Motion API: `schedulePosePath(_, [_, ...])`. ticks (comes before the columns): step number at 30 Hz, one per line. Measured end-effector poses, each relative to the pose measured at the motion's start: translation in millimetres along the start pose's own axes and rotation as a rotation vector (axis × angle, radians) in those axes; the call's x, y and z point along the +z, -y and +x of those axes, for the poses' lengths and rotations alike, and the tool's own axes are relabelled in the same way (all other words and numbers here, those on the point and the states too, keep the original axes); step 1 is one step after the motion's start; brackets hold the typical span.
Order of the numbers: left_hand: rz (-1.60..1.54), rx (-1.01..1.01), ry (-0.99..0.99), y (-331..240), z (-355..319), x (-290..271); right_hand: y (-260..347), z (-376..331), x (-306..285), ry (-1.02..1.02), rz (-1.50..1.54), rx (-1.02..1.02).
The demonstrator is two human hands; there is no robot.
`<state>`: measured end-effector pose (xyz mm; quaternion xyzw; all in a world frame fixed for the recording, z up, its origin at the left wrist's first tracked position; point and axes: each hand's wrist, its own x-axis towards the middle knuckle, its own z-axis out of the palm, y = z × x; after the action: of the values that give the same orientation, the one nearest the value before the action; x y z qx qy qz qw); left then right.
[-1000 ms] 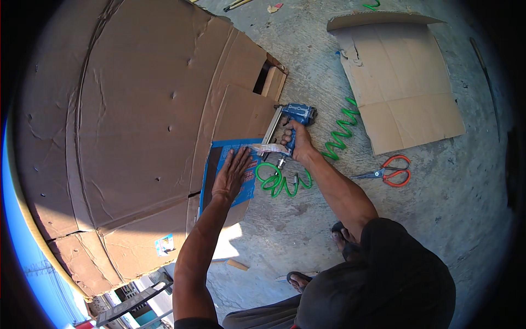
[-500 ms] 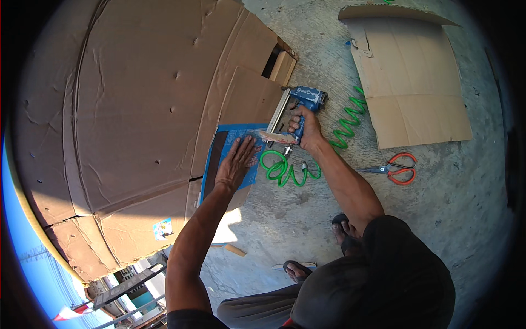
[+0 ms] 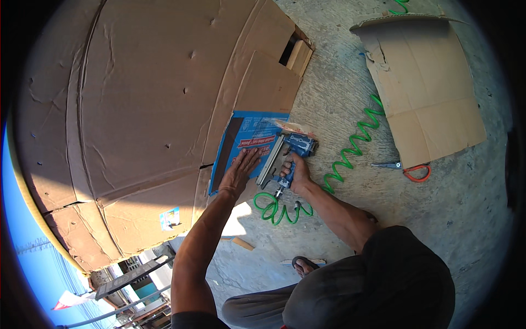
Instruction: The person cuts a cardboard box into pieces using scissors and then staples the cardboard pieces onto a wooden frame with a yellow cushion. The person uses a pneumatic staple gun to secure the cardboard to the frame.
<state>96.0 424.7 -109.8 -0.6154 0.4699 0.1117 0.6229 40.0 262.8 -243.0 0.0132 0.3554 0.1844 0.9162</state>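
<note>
My left hand (image 3: 241, 169) lies flat with its fingers stretched out on a blue printed cardboard piece (image 3: 253, 128). That piece rests against the lower right side of a large brown cardboard-covered object (image 3: 148, 104). My right hand (image 3: 296, 174) is wrapped round the grip of a blue pneumatic nail gun (image 3: 300, 143). The gun's silver magazine (image 3: 272, 159) lies alongside the blue piece, close to my left fingertips. A coiled green air hose (image 3: 268, 207) joins the bottom of the grip. Whether the gun's nose touches the cardboard I cannot tell.
A loose brown cardboard sheet (image 3: 433, 93) lies on the concrete floor (image 3: 329, 82) at the right, partly covering orange-handled scissors (image 3: 418, 173). More green hose (image 3: 350, 148) runs between it and the gun. A small cardboard strip (image 3: 243, 243) lies near my left arm.
My right hand has brought the nail gun down and nearer to me along the blue piece's edge. My left hand stays flat on that piece. The view has shifted slightly.
</note>
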Motion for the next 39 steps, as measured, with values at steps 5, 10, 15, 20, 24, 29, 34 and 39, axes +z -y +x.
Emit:
schedulePosePath(5, [-0.040, 0.018, 0.021, 0, -5, -1, -15, 3, -4, 0.034, -0.039, -0.012])
schedulePosePath(10, [-0.045, 0.017, 0.043, 8, -6, -9, -33, 2, -8, 0.020, -0.003, -0.005])
schedulePosePath(15, [-0.069, 0.031, 0.055, 10, -17, -9, -55, 3, -16, -0.001, -0.005, -0.025])
schedulePosePath(20, [-0.101, -0.021, 0.022, 2, -22, -2, -63, -4, -25, -0.016, -0.021, 0.026])
schedulePosePath(24, [-0.140, -0.079, 0.019, -3, -25, -4, -83, -7, -27, 0.020, -0.004, -0.002])
schedulePosePath(29, [-0.217, -0.116, 0.018, -8, -37, 1, -92, -11, -32, 0.008, -0.025, 0.006])
schedulePosePath(34, [-0.164, -0.184, -0.040, -13, -45, 5, -118, -10, -36, -0.037, -0.035, 0.025])
schedulePosePath(39, [-0.156, -0.144, -0.017, -14, -61, 10, -127, -22, -48, 0.004, -0.050, 0.036])
